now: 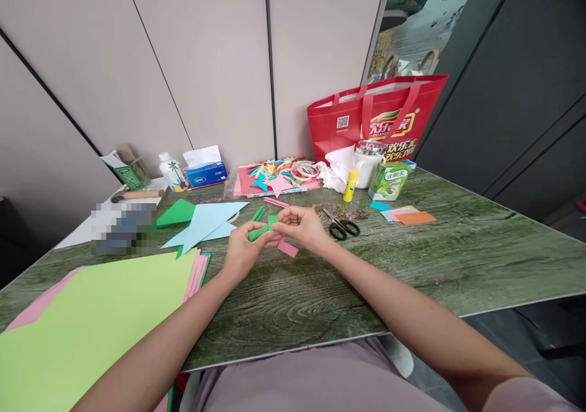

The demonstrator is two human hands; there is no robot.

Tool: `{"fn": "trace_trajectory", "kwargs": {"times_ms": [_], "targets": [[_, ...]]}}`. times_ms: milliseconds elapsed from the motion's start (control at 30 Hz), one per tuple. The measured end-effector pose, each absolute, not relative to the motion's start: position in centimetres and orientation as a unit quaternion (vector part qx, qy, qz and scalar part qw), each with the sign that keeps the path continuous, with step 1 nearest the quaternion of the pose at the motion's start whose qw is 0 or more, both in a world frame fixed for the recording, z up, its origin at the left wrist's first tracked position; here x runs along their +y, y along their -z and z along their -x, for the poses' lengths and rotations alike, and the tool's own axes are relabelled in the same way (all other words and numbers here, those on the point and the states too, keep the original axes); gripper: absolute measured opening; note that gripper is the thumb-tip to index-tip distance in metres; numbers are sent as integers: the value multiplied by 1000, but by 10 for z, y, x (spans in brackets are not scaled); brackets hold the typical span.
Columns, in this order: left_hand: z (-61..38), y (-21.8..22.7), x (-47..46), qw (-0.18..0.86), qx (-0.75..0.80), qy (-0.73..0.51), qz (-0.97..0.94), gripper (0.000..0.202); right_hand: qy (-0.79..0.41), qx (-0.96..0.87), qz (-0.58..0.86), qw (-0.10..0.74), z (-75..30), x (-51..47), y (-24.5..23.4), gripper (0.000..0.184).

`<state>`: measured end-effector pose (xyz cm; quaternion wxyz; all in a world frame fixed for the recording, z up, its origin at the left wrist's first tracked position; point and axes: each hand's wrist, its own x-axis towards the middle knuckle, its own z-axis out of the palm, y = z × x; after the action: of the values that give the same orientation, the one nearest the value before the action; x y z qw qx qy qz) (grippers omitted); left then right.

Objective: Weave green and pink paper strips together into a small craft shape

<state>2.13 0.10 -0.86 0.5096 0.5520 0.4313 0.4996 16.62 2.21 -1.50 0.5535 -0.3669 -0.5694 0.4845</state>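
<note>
Between my two hands is a small piece of folded green paper (259, 234), held above the middle of the table. My left hand (245, 248) pinches its left part, while the fingertips of my right hand (303, 226) close on its upper right end. A pink paper slip (288, 249) lies on the table just below my fingers. Behind my hands are a folded green strip (258, 214) and a pink strip (276, 202). Scissors with black handles (341, 226) lie to the right of my right hand.
Large colored sheets (105, 320) cover the left front, with light blue paper (206, 223) behind them. Along the back stand a tissue pack (206, 173), a pile of paper stars (278, 184), a glue stick (350, 185), a green carton (390, 182) and a red bag (336, 132). Small paper cards (417, 218) lie right.
</note>
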Motion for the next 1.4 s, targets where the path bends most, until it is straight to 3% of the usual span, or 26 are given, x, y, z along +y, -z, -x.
{"fn": "trace_trajectory", "kwargs": {"times_ms": [500, 733, 1400], "targets": [[-19, 7, -1, 518, 409, -493, -567, 31, -480, -577, 389, 534, -167, 20, 11, 26], [-16, 4, 3, 416, 465, -501, -600, 26, -468, -595, 367, 541, -168, 21, 12, 31], [-14, 4, 1, 481, 423, -493, -589, 26, -555, -608, 306, 478, -169, 17, 13, 38]]}}
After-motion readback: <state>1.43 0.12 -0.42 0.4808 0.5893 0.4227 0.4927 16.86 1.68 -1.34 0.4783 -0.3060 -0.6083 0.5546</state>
